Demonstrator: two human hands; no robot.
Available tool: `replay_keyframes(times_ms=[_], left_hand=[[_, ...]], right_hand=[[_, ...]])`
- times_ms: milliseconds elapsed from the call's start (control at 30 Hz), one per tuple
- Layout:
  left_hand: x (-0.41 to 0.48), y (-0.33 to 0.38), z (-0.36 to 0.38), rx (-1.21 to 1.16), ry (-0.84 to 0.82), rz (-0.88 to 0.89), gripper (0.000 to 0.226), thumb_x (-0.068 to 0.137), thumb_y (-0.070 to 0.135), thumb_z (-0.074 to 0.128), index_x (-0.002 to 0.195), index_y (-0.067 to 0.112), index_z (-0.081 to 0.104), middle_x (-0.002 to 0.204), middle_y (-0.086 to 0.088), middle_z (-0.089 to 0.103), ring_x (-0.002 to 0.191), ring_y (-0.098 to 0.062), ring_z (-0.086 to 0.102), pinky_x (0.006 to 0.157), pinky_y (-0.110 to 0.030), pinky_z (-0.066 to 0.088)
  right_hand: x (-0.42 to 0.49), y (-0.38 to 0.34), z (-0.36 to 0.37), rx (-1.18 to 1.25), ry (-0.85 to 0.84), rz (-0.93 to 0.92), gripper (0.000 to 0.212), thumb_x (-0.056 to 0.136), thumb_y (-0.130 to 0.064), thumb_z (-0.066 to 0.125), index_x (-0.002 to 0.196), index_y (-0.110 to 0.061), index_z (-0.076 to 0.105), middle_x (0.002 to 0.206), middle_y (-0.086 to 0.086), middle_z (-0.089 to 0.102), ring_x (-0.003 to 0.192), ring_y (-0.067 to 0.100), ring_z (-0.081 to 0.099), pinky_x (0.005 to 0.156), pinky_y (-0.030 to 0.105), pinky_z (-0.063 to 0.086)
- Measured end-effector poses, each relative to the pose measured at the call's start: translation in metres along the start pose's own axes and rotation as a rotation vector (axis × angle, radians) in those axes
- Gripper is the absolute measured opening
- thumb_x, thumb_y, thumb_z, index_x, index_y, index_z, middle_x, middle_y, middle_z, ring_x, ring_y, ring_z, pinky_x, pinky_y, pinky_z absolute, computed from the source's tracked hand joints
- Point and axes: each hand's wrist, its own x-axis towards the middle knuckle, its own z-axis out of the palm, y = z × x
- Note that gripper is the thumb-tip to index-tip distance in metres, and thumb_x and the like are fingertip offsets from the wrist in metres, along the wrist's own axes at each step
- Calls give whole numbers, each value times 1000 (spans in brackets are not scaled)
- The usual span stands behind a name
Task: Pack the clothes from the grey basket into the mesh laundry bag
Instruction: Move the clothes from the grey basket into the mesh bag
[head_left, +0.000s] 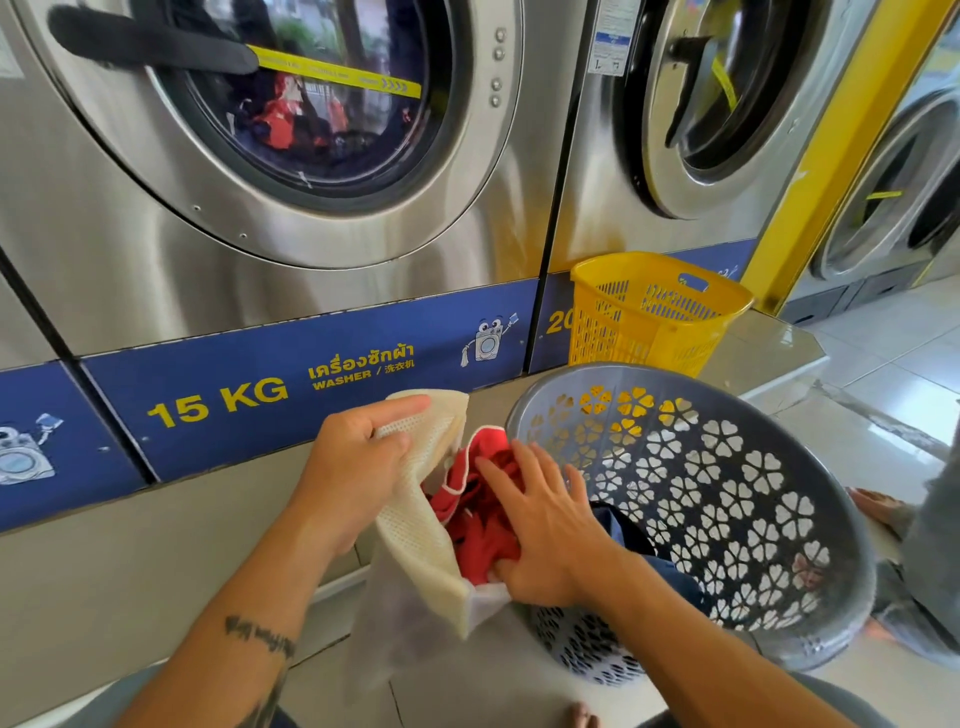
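A cream mesh laundry bag (415, 525) hangs open between my hands, low in the middle of the view. My left hand (358, 467) grips its upper edge and holds the mouth open. A red garment (480, 519) with white trim sits in the bag's mouth. My right hand (545, 525) presses on that garment with straight, spread fingers. The grey basket (737, 499), round with flower-shaped holes, tilts toward me on the right. A dark blue garment (623, 530) lies inside it, just behind my right wrist.
A yellow plastic basket (649, 317) stands behind the grey one, against the washers. Steel washing machines (280, 208) fill the wall ahead, the left one with clothes inside. Another person's foot (878, 506) and leg show at the right edge. The floor is pale tile.
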Motion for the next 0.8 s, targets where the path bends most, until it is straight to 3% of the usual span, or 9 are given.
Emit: replay_keyframes(times_ms=[167,267,333,433,567,633,700,800], left_hand=[[-7,-1,11,17,-39,-12,48,91,4,51,114,41,70,127,11,59,107,-6,55,72,-16,40],[-9,-1,13,3,-33,-23,47,92,4,50,118,39,69,127,12,56,113,-8,50,74,-15,38],[-12,-1,13,5,-16,-35,47,93,3,50,120,37,68,124,14,54,112,-6,48,74,-14,36],[-17,-3,12,-13,-6,-48,47,93,2,49,123,34,67,122,14,53,110,-4,47,76,-15,36],[-19,-12,17,-146,-7,-112,45,94,2,51,123,32,67,124,11,53,97,5,51,72,-14,43],[-20,-24,17,-256,15,-201,43,93,3,53,114,36,71,127,6,59,106,-8,59,87,-30,53],[-24,-41,12,-313,34,-289,43,92,1,55,108,37,74,123,-1,65,111,-21,63,97,-42,52],[-37,-78,-1,-199,56,-358,49,86,-2,53,108,36,75,115,1,68,106,-19,65,96,-40,52]], right_hand=[[9,-5,16,-224,58,-88,66,69,-41,63,131,-21,50,137,2,47,142,39,29,116,68,13],[11,-8,21,-277,194,-131,43,65,-41,68,102,-20,66,101,-3,62,111,30,55,112,68,23],[13,-11,26,-222,285,-182,24,65,-37,69,84,-22,66,83,-5,62,88,24,60,106,56,35],[13,-15,24,-125,301,-239,12,61,-26,67,69,-23,58,69,-7,58,65,21,56,72,34,40],[9,-14,7,144,336,-231,11,66,-16,46,69,-18,56,69,-5,56,63,20,47,53,31,38],[6,-14,2,207,361,-244,19,68,-16,39,71,-18,58,72,-5,58,65,19,48,51,29,37],[1,-17,4,221,356,-287,19,67,-11,42,73,-17,60,74,-5,59,66,21,51,52,29,39],[0,-28,19,234,264,-351,17,66,-8,48,74,-16,61,76,-3,60,66,24,54,53,33,43]])
